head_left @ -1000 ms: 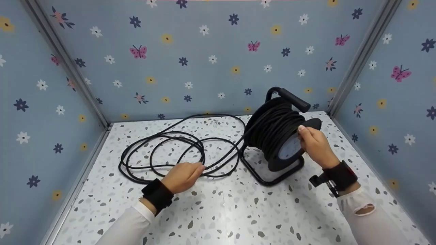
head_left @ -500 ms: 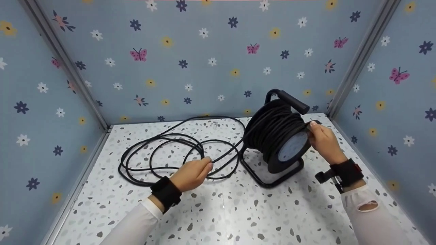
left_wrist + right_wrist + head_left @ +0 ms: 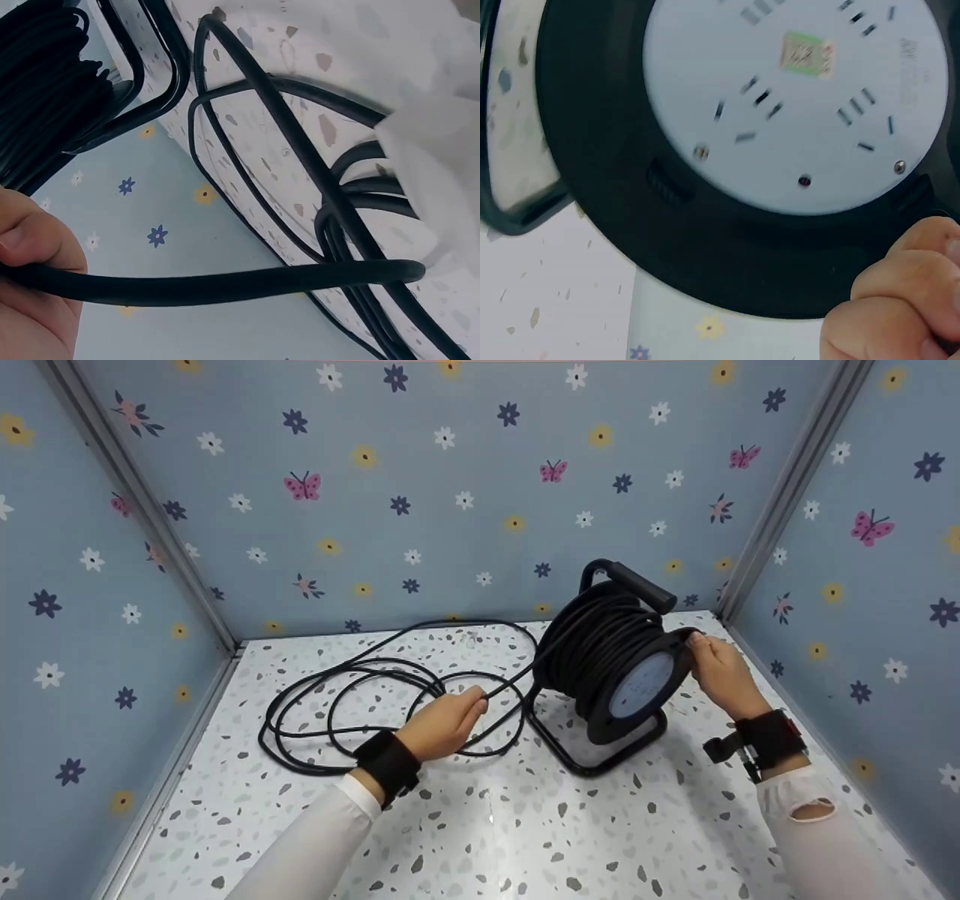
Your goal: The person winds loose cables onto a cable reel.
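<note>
A black cable reel (image 3: 600, 660) stands on its tubular frame at the right, with cable wound thickly on its drum. The right hand (image 3: 724, 675) grips the edge of the reel's outer flange; in the right wrist view its curled fingers (image 3: 900, 300) lie at the rim (image 3: 705, 270) beside the pale disc (image 3: 795, 97). My left hand (image 3: 444, 724) holds the black cable (image 3: 514, 681), which runs from its fingers up to the drum. In the left wrist view the cable (image 3: 210, 289) passes through the curled fingers. Loose cable loops (image 3: 300, 765) lie left of the reel.
Speckled white floor (image 3: 480, 832) lies under the reel and loops. A blue flowered wall (image 3: 450, 540) rises close behind, and side panels with metal corner posts stand at left and right. The reel's carrying handle (image 3: 643, 586) sticks up near the back wall.
My left hand has moved right and up along with the cable, closer to the reel. The right hand has shifted slightly right and up with the flange, and the reel's drum has turned.
</note>
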Tool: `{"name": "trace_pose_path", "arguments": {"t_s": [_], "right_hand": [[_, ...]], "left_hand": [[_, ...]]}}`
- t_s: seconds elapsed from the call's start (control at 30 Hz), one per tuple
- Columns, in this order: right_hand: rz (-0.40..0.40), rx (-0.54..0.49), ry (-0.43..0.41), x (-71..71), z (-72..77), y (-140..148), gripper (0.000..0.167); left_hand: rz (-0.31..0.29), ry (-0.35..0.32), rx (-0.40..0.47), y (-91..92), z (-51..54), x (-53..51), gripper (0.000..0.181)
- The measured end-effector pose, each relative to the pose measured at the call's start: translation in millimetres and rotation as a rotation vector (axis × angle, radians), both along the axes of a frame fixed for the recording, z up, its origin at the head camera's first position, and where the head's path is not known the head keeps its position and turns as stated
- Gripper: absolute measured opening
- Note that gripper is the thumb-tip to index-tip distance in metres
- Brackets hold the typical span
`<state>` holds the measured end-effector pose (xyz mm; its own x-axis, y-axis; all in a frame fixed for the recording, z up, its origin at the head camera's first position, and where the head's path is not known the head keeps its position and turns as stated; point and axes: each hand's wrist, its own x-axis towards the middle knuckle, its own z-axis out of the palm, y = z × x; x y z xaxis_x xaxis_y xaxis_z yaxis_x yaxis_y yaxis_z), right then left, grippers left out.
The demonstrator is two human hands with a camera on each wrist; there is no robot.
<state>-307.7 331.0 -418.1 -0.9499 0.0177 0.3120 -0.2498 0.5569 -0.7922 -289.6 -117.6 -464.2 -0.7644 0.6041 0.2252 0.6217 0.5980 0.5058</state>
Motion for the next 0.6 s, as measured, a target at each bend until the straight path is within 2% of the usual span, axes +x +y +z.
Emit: {"name": "trace_pose_path", "arguments": {"t_s": [0.17, 0.3, 0.5, 0.6], "right_hand": [[-0.034, 0.045, -0.019, -4.4, -9.2, 9, 0.049], [-0.051, 0.039, -0.07, -7.4, -20.5, 16, 0.052], [-0.044, -0.02, -0.134, -9.7, -34.9, 22, 0.054], [-0.043, -0.028, -0.152, -10.3, -38.3, 24, 0.056]], "left_hand": [[0.021, 0.023, 0.019, 14.5, 4.1, -6.3, 0.025], [-0.006, -0.013, 0.059, 29.0, 4.9, -9.8, 0.026], [-0.059, -0.134, 0.165, 40.9, 0.7, -13.8, 0.03], [-0.056, -0.279, 0.193, 33.7, -1.8, -16.0, 0.041]]}}
